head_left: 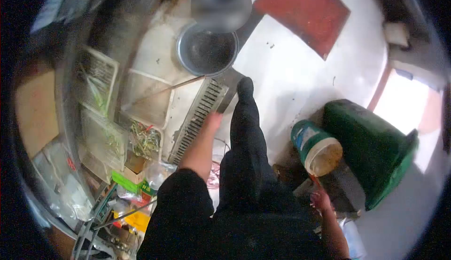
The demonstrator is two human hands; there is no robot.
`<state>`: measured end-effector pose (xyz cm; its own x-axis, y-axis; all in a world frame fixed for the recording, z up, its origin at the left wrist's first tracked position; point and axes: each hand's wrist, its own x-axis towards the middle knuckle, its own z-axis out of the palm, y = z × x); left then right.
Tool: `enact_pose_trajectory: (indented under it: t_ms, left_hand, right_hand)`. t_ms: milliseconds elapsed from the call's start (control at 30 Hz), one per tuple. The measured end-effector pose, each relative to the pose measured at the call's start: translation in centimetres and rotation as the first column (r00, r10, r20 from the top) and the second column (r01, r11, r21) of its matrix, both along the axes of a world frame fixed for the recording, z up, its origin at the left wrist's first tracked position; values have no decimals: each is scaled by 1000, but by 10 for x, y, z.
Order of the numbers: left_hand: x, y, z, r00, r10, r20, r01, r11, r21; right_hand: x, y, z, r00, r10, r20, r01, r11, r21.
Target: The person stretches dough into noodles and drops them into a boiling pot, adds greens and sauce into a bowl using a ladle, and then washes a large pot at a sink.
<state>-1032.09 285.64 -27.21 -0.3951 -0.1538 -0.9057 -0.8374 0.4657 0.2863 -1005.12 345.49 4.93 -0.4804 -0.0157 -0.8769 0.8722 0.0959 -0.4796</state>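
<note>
My left hand [214,120] is in front of my left thigh, above the floor beside a drain grate [197,121]. It is smeared by motion, so its fingers do not show clearly. On the other side, my right hand [320,199] is closed at a red strip [314,180] that meets the rim of a green and white bucket [310,140]. The strip looks like the bucket's handle. The pale mouth of the bucket is turned toward me, and what is inside is hard to make out.
A large metal pot [208,51] stands ahead, near a red mat [303,13]. A green bin [366,142] is at the right. Plastic crates [101,135], one with greens [144,140], line the left, and a thin stick [169,90] lies across there.
</note>
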Motion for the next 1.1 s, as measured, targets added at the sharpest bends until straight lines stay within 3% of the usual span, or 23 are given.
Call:
enact_pose_trajectory:
  t_ms: [67,133,167,233,267,333,367,433,500,533,633,667,700,767,833,867,900,933,1000,1033,1100]
  left_hand:
    - [-60,19,-27,946,303,112,-309,950,38]
    - [-107,35,-32,811,565,154,-572,820,5]
    - [-129,39,-41,695,697,175,-704,710,-31]
    - [-148,33,-93,577,783,233,-810,585,41]
    - [-152,33,-114,565,786,251,-815,579,23]
    - [-165,34,-153,177,971,162,-984,172,46]
    - [-168,29,-172,171,970,172,-985,169,27]
    - [-172,19,-205,-397,882,254,-904,-424,61]
    - [-177,23,-195,-408,892,194,-908,-419,19]
    - [-182,20,-195,-406,899,164,-910,-413,13]
    - [-192,7,-195,-304,943,138,-943,-318,101]
    - [-201,5,-188,-270,953,136,-948,-288,138]
    - [-221,6,-160,-262,958,117,-960,-272,71]
    - [-237,5,-130,-253,963,92,-967,-256,13]
    - [-249,7,-107,-245,967,-63,-969,-243,46]
    - [-252,2,-107,-175,984,-45,-981,-178,-73]
    - [-249,-4,-101,-166,986,-36,-984,-168,-58]
    - [-251,-3,-80,-81,996,-28,-993,-83,-87]
    - [-262,15,-31,114,993,6,-988,114,-108]
    - [-263,29,-6,220,975,23,-969,221,-113]
    - [-303,83,91,383,924,3,-900,374,-224]
  right_hand:
    - [-80,-28,35,921,-210,327,176,976,132]
    - [-163,-64,63,766,-423,484,339,906,255]
    - [-189,-72,68,733,-437,521,326,898,295]
    - [-177,-40,63,754,-270,599,105,949,296]
    - [-184,-39,64,745,-111,658,-99,957,274]
    - [-219,-49,69,673,-153,724,-126,940,317]
    - [-241,-65,73,610,-201,767,-145,923,358]
    - [-264,-74,68,616,-222,756,-165,902,399]
    - [-254,-54,74,615,-240,751,-186,882,434]
    - [-214,-13,71,743,116,660,-386,879,279]
    - [-234,-11,58,750,461,475,-598,779,188]
    - [-272,-38,53,789,173,590,-399,874,277]
    - [-301,-58,46,742,-128,658,-190,901,389]
    - [-318,-65,43,756,-140,640,-137,921,363]
    - [-322,-63,52,770,-160,618,-82,936,344]
    - [-318,-58,52,793,-121,597,-72,955,289]
    - [-311,-54,55,816,-89,571,-62,969,240]
    - [-308,-49,61,828,-114,549,-39,965,259]
    - [-309,-42,66,855,137,499,-276,937,215]
    - [-316,-44,78,878,88,471,-232,938,257]
    - [-345,-48,86,895,166,414,-263,946,189]
